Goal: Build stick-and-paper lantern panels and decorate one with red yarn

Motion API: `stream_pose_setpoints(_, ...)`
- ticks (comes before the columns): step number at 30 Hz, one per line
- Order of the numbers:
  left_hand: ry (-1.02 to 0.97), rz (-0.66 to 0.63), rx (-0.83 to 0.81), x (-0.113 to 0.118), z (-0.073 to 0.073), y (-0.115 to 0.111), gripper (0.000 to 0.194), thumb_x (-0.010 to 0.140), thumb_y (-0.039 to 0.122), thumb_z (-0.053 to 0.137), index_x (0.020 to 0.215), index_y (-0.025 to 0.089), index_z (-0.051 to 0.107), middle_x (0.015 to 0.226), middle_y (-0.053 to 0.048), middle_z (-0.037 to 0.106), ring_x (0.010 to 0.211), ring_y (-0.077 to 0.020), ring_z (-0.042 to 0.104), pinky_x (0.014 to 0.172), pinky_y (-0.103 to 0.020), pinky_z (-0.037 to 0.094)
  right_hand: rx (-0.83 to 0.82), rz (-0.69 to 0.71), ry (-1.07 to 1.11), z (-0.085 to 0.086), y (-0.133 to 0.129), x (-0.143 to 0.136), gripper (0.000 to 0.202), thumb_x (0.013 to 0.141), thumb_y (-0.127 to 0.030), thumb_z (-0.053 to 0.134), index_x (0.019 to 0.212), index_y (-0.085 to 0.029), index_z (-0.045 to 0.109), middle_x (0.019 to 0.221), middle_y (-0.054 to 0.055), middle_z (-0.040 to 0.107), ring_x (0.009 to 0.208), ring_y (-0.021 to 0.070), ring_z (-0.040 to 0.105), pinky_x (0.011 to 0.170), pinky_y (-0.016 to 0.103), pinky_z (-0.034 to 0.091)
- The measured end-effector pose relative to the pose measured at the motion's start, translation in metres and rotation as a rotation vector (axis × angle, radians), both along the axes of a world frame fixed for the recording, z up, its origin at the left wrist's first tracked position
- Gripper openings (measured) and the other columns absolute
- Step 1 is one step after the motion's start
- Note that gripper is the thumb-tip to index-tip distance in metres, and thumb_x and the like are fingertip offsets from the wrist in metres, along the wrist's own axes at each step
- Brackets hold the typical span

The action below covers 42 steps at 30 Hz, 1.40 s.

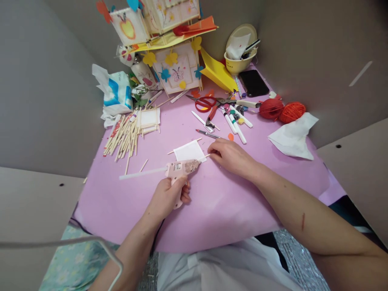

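A pale pink hot glue gun [176,171] is gripped in my left hand [171,194], its nozzle pointing right. Out of its back end sticks a long translucent glue stick [142,174]. Just beyond the nozzle lies a small white paper panel [190,151] with thin wooden sticks along its far and near edges. My right hand [228,157] pinches the right end of the near wooden stick [207,155] between its fingertips. The glue gun partly hides the panel's near edge. A pen [207,133] lies just behind my right hand.
Loose wooden sticks [123,137] and a small stick frame [149,120] lie at the left. Behind stands a decorated paper-and-stick lantern [177,68]. Scissors [206,103], pliers [214,111], markers [238,128], red yarn balls [271,109], a phone [254,83] and a tissue pack [118,92] surround the work.
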State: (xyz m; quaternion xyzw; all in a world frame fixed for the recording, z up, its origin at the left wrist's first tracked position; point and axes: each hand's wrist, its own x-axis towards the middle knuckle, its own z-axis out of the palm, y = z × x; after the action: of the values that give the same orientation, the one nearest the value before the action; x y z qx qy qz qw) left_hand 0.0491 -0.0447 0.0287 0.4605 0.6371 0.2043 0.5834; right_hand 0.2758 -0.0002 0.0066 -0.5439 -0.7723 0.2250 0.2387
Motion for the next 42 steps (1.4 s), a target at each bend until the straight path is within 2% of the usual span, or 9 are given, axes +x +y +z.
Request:
stream_pose_setpoints(14,0.072,-0.009,0.002,-0.006,0.001,-0.002,0.029,0.082,0.039,0.055,0.065,0.015,0.059,0.051,-0.002,0.061,0.044,-0.0137,0.06,0.041,-0.019,0.039,0.003,-0.006,0.001,0.0,0.0,-0.001,0.016,0.085,-0.009,0.053,0.086,-0.016,0.068,0.09,0.007,0.065,0.083,0.0178,0.059,0.077,0.029,0.042)
stream_pose_setpoints(21,0.072,-0.017,0.011,-0.011,0.004,-0.003,0.032,0.081,0.043,0.056,0.066,0.015,0.059,0.055,-0.002,0.062,0.045,-0.0136,0.061,0.046,-0.021,0.043,0.002,-0.004,0.015,-0.001,0.0,0.0,0.017,0.085,-0.008,0.053,0.086,-0.016,0.068,0.09,0.007,0.065,0.084,0.0176,0.058,0.078,0.028,0.041)
stream_pose_setpoints(27,0.08,0.017,0.01,-0.015,0.005,-0.004,0.031,0.081,0.042,0.055,0.066,0.015,0.059,0.055,-0.002,0.061,0.045,-0.0138,0.061,0.045,-0.021,0.042,-0.002,-0.006,0.017,-0.002,0.0,0.0,0.016,0.084,-0.009,0.053,0.086,-0.016,0.067,0.089,0.006,0.064,0.082,0.0171,0.058,0.076,0.028,0.041)
stream_pose_setpoints(42,0.124,-0.001,-0.011,-0.02,0.008,-0.009,0.032,0.084,0.041,0.051,0.066,0.015,0.057,0.055,0.0,0.06,0.046,-0.0129,0.061,0.046,-0.02,0.042,-0.01,-0.013,0.025,-0.002,0.0,0.0,0.016,0.084,-0.009,0.053,0.087,-0.016,0.068,0.089,0.006,0.064,0.078,0.0161,0.058,0.073,0.027,0.042)
